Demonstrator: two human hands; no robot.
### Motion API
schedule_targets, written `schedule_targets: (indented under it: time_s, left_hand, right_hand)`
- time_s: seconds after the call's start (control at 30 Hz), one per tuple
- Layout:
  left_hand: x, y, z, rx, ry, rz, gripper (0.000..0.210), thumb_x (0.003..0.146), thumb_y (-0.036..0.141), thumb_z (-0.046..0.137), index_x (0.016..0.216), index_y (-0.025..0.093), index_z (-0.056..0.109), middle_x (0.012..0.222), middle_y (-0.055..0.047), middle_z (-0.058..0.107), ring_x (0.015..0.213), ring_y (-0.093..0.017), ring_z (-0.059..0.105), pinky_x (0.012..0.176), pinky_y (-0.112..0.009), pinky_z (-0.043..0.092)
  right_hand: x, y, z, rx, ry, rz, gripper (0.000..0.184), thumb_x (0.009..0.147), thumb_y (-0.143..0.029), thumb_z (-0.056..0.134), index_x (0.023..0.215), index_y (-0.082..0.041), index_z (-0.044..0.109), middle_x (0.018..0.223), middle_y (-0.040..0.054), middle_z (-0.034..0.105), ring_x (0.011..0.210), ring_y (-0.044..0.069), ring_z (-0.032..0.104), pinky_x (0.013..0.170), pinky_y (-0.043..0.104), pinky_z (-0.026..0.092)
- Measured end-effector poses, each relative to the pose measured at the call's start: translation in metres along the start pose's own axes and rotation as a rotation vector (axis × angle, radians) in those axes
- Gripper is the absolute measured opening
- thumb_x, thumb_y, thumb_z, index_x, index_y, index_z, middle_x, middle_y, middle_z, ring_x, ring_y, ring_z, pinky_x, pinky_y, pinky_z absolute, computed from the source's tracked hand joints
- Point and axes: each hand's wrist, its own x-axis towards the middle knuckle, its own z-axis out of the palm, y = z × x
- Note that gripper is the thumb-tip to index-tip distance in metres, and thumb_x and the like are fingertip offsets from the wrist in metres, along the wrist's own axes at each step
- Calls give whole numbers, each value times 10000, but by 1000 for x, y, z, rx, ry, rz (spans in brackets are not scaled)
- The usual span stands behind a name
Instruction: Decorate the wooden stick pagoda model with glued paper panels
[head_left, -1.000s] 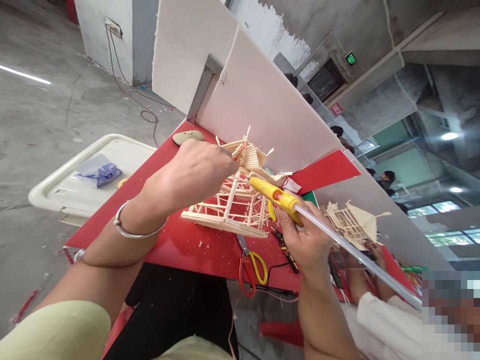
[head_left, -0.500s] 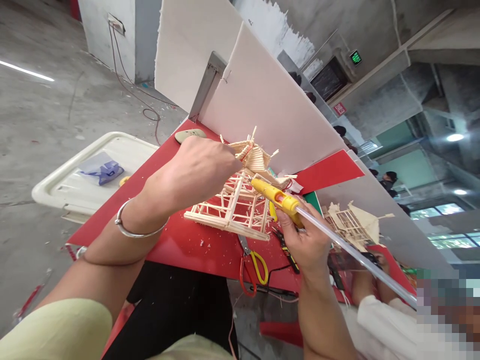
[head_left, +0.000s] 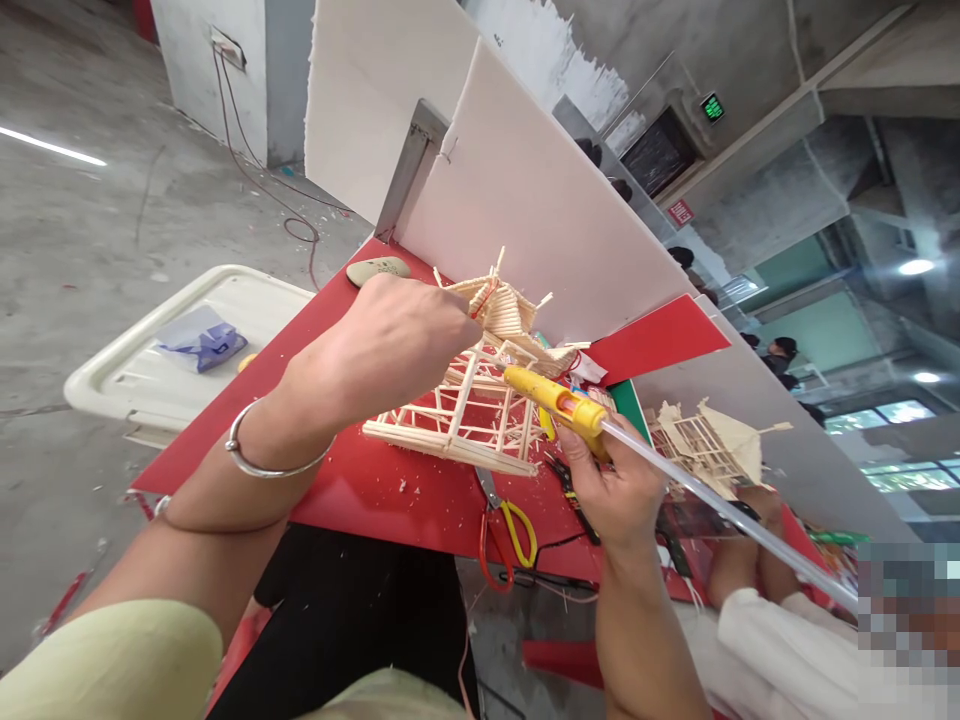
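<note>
In the head view, a small model house built of thin wooden sticks stands tilted over the table, its ribbed, curved roof at the top. My left hand is closed at the left side of that roof and appears to grip it; its fingertips are hidden behind the hand. A yellow hot glue gun is gripped in my right hand. The gun's nozzle points at the sticks just under the roof; whether it touches them I cannot tell. A long clear glue stick runs out of its back end.
Scissors with red and yellow handles lie at the red table's near edge, beside black pliers. White panels stand behind. At right are another stick model and a co-worker's arms. A cream tray stands left.
The model and my left hand have shifted very slightly left in view. The glue gun stays close under the roof, and both hands keep their hold.
</note>
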Motion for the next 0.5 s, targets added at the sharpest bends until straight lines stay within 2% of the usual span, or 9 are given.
schedule_targets:
  time_s: [0.13, 0.23, 0.33, 0.4, 0.5]
  left_hand:
    - [0, 3, -1, 86, -14, -66, 233, 887, 55, 515, 712, 180, 603, 700, -75, 568, 790, -191, 524, 621, -316, 305]
    - [1, 5, -2, 82, -49, -92, 243, 876, 33, 506, 703, 176, 599, 701, -67, 557, 757, -179, 507, 638, -321, 301]
    - [2, 5, -4, 75, -40, -80, 259, 857, 15, 482, 691, 177, 597, 687, -63, 541, 744, -177, 488, 645, -325, 307]
    - [2, 5, -4, 73, -29, -68, 270, 840, 1, 464, 687, 177, 600, 686, -65, 538, 750, -180, 488, 641, -327, 308]
    - [2, 3, -3, 75, -23, -70, 283, 833, -2, 443, 704, 178, 618, 694, -69, 548, 735, -178, 490, 634, -330, 305]
  right_hand:
    - [0, 4, -2, -89, 52, -21, 281, 938, -372, 753, 1175, -222, 773, 921, 62, 781, 769, 204, 709, 751, 325, 588]
    - [2, 3, -4, -88, 88, -32, 280, 942, -362, 746, 1178, -214, 774, 893, 55, 780, 732, 196, 690, 721, 313, 567]
    - [4, 2, -1, -42, 106, -7, 233, 941, -370, 745, 1101, -207, 789, 878, 47, 775, 721, 187, 675, 711, 306, 549]
    - [5, 5, 3, 3, 97, 40, 229, 939, -392, 746, 1060, -202, 791, 857, 37, 768, 720, 180, 664, 716, 306, 538]
    - [5, 14, 12, 101, 66, 196, 291, 951, -459, 720, 1034, -188, 782, 825, 26, 748, 714, 170, 639, 697, 301, 517]
